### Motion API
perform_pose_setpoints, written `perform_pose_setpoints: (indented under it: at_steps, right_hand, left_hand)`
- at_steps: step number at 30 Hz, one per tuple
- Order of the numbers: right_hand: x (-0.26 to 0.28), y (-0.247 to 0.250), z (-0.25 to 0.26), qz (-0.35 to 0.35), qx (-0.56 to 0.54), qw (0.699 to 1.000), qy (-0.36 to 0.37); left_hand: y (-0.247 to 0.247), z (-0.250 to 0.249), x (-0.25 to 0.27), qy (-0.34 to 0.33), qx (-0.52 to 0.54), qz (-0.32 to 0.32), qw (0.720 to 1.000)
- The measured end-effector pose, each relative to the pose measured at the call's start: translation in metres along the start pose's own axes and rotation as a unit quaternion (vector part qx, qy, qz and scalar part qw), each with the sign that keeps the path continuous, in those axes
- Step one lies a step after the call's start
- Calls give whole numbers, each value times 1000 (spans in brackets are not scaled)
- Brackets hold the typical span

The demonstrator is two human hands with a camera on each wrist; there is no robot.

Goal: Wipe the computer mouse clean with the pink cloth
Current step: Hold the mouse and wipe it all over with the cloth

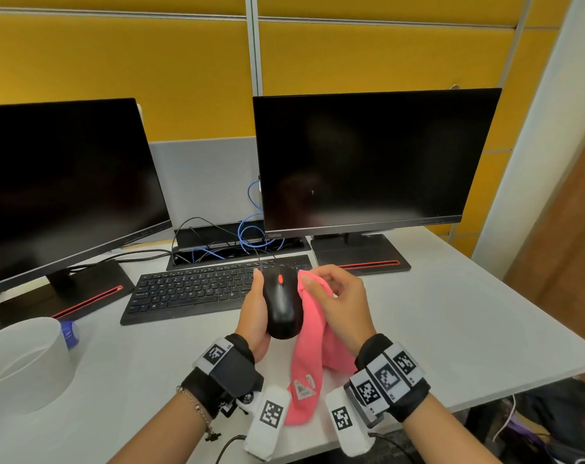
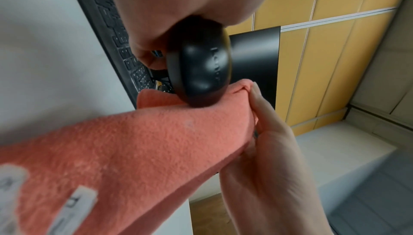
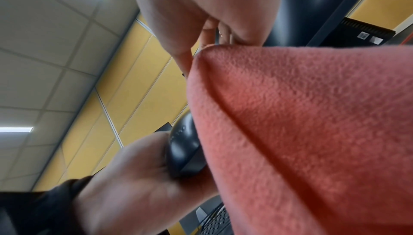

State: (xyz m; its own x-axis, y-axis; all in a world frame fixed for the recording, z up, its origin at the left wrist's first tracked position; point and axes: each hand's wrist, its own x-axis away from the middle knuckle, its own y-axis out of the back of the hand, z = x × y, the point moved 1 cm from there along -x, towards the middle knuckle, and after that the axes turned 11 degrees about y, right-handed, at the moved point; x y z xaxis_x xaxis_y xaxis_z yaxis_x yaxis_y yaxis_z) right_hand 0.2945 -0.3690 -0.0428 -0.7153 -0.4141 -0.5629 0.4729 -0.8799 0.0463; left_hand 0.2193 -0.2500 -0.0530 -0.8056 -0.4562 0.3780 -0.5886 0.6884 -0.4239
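My left hand (image 1: 256, 313) holds the black computer mouse (image 1: 282, 301) lifted above the desk, thumb along its left side, cord running back over the keyboard. The mouse has an orange scroll wheel and also shows in the left wrist view (image 2: 201, 72) and the right wrist view (image 3: 183, 152). My right hand (image 1: 334, 299) pinches the pink cloth (image 1: 312, 343) against the mouse's right side. The cloth hangs down to the desk with a white label near its lower end. It fills much of the left wrist view (image 2: 125, 150) and the right wrist view (image 3: 301, 132).
A black keyboard (image 1: 190, 289) lies just behind the hands. Two dark monitors (image 1: 374, 159) (image 1: 60, 182) stand at the back on the white desk (image 1: 468, 329), with cables between them. A white roll (image 1: 26, 360) sits at the left. The desk's right edge is close.
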Motion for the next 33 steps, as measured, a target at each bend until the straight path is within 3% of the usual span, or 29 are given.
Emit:
perform_pose_setpoints:
  at_steps: [5,10,18,23,26,33]
  right_hand:
    - [-4,5,0,-23,12,1000,7]
    - [0,-10,4,9,66,998,24]
    - [4,-10,-1,3,36,999,6]
    - [13,-9,1,104,35,992,66]
    - [11,-7,0,141,32,987,63]
    - [-14,-14,-4,33,-5,999,4]
  left_hand:
    - [0,3,2,37,25,-6,999]
    - [-3,5,1,53,45,20,997]
    - [6,2,0,65,47,24,996]
    - [8,-3,-3,76,95,23,992]
    - [10,-2,-8,87,129,19,988]
    - [1,5,-2,75,100,34,992]
